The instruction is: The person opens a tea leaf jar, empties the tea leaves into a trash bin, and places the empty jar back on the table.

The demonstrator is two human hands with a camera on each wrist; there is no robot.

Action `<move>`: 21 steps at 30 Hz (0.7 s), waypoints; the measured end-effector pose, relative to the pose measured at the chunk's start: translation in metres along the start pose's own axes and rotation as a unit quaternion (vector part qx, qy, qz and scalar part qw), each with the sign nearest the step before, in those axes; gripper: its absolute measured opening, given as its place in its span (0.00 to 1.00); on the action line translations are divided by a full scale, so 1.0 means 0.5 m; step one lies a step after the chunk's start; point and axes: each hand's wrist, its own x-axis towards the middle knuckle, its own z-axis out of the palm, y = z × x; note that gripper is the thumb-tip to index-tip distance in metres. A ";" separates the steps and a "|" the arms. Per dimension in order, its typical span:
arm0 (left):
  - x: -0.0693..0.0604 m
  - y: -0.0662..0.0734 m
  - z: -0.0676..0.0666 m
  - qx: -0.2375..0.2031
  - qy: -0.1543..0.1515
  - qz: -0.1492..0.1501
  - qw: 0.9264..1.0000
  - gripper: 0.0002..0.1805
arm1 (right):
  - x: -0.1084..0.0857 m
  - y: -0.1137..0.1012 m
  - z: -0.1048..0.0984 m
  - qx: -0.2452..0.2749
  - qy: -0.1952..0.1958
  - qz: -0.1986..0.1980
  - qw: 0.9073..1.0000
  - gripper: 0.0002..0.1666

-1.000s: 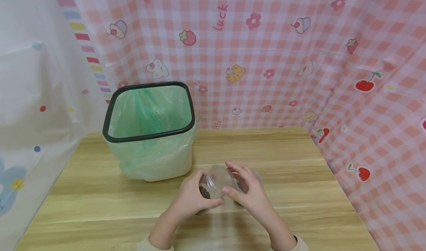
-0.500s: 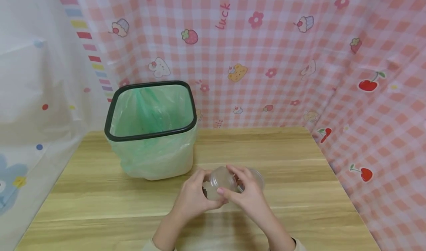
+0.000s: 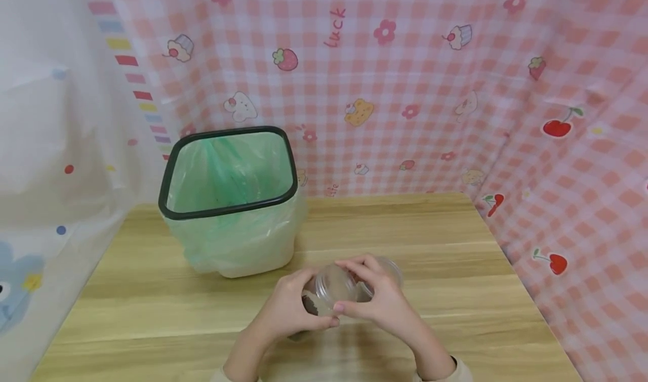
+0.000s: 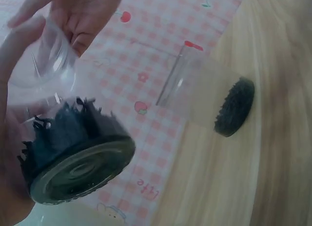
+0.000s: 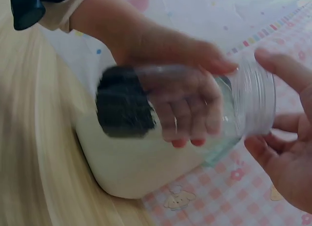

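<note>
A clear jar (image 5: 185,97) with dark shredded leaf-like pieces (image 5: 122,102) at its base lies tilted in the air, its top toward the right. My left hand (image 3: 288,309) grips its body, the fingers wrapped round the far side. At the ribbed clear top (image 5: 253,97), my right hand (image 3: 382,295) pinches with thumb and fingertips; whether that top is a lid or the bare neck I cannot tell. Behind the right hand stands a second clear jar (image 4: 192,84), upright, with similar dark pieces (image 4: 235,107) at the bottom; the right hand partly hides it in the head view.
On the left of the wood-grain table (image 3: 405,224) stands a bin (image 3: 228,207) with a black rim and a pale green bag lining it. Pink checked cloth (image 3: 324,89) hangs at the back and right, white cloth (image 3: 66,145) at the left.
Both hands have come slightly lower with the jar still between them. My right fingers have shifted a little round its top. The bin and second jar have stayed in place.
</note>
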 end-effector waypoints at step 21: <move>-0.003 0.006 -0.014 -0.104 -0.096 -0.007 0.990 0.29 | -0.004 0.015 -0.022 0.082 -0.100 -0.104 0.986 0.39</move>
